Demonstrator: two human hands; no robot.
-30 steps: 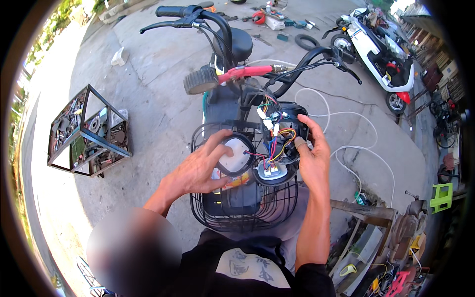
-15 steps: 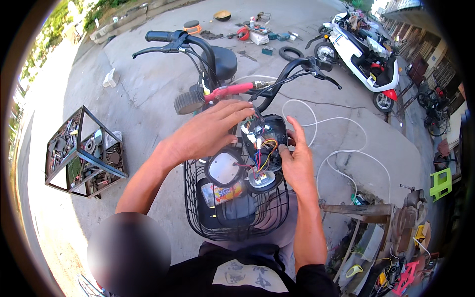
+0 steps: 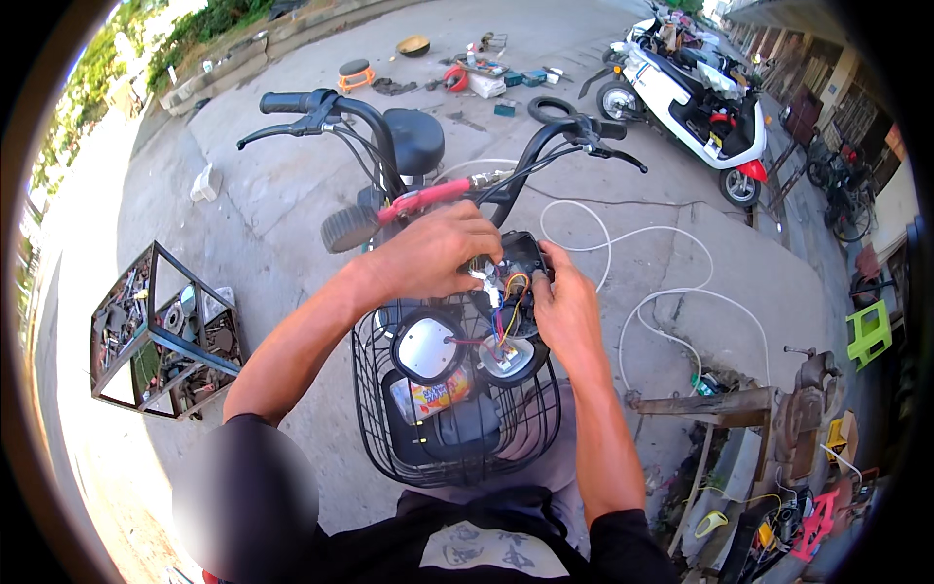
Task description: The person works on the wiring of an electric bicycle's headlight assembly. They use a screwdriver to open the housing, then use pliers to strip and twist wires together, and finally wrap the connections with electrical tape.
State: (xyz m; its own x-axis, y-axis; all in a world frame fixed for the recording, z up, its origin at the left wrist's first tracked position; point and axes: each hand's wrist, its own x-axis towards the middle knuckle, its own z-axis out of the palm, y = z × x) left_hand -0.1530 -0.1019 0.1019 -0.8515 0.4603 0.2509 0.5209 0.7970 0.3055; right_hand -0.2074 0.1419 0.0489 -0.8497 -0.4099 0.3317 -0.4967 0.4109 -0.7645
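Observation:
A black plastic housing (image 3: 522, 251) stands open between my hands, with coloured wires (image 3: 513, 292) and white connectors spilling out. My left hand (image 3: 438, 253) comes over its left side, fingers curled down and closed on the wires by the white connectors; the fingertips are partly hidden. On the right, my right hand (image 3: 567, 304) grips the housing's edge, thumb toward the inside. Below hang a round part with a silver back (image 3: 428, 348), on a red wire, and a second round part (image 3: 508, 362) with wires running into it. Both rest over the black wire basket (image 3: 364, 419).
Beyond my hands are the handlebars (image 3: 387, 146) and a red-handled tool with a dark wheel-shaped end (image 3: 352, 228). A metal-framed bin of parts (image 3: 161, 331) stands left. At right lie a looped white hose (image 3: 710, 282) and a bench with a vise (image 3: 812, 389). A white scooter (image 3: 681, 97) is farther off.
My left hand's fingers, stretched out over the housing before, have curled down onto the wires. My right hand's raised fingers have closed around the housing's edge. The view has shifted slightly.

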